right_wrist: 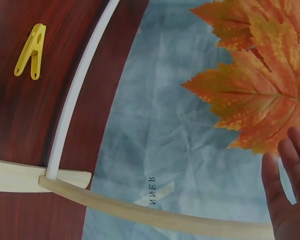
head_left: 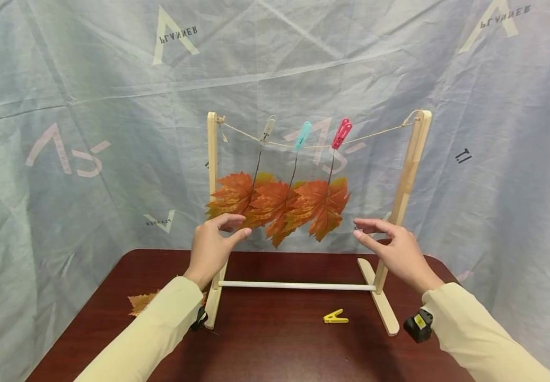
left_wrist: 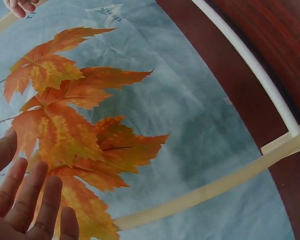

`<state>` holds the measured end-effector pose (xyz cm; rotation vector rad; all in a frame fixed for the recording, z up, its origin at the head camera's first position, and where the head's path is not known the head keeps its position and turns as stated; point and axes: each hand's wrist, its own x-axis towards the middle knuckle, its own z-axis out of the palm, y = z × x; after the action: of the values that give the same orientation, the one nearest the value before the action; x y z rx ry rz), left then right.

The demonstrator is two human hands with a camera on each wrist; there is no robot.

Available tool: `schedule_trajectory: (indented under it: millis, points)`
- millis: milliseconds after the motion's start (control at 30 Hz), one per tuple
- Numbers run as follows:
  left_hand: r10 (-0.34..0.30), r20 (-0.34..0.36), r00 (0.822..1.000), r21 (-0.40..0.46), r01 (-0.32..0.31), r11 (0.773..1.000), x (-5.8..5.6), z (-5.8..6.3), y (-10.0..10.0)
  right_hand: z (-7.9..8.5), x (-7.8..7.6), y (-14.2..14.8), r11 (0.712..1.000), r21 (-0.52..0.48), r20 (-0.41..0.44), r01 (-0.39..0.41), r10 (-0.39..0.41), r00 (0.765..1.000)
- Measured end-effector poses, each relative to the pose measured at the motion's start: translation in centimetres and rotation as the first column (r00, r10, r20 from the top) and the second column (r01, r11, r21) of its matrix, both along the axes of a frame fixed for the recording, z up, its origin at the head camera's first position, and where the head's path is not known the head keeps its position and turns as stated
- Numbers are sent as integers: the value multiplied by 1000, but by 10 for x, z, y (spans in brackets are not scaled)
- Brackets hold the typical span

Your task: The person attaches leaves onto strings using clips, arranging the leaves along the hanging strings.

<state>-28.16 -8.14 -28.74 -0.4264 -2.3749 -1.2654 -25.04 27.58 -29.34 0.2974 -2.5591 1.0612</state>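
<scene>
Three orange maple leaves [head_left: 320,204] hang by their dark stems from a string [head_left: 380,133] stretched between two wooden posts. A white clothespin [head_left: 268,129], a light blue clothespin [head_left: 303,135] and a pink clothespin [head_left: 341,133] clip the stems to it. My left hand [head_left: 211,246] is at the lower edge of the leftmost leaf [head_left: 233,192], its fingers loosely bent around nothing; whether it touches the leaf I cannot tell. To the right of the leaves, my right hand [head_left: 399,252] hovers before the right post [head_left: 409,167], thumb and fingers apart and holding nothing.
A yellow clothespin [head_left: 335,317] lies on the dark red table [head_left: 275,345] in front of the stand's white crossbar [head_left: 298,286]. Another leaf [head_left: 140,303] rests at the left, partly hidden by my left sleeve. A grey printed cloth [head_left: 112,212] hangs behind.
</scene>
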Motion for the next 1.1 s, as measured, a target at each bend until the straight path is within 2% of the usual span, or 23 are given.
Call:
schedule_trajectory:
  millis: [233,467,700,833,1100]
  points:
    - [15,25,1000,49,-16,999,1,-9,-10,-7,-1,-1,999,-14,-22,-39,39,999]
    - [-25,46,999,103,20,995,3,-23,-25,-16,0,-1,996,-31,41,-78,79,996]
    - [-40,92,995,100,31,995,3,-39,-40,-29,5,1,995,-28,86,-92,94,992]
    - [-32,138,990,86,20,996,5,-50,-48,-37,6,3,995,-30,90,-99,101,991]
    - [5,181,983,43,-13,999,5,-77,-67,-53,9,7,992,-64,135,-113,120,984]
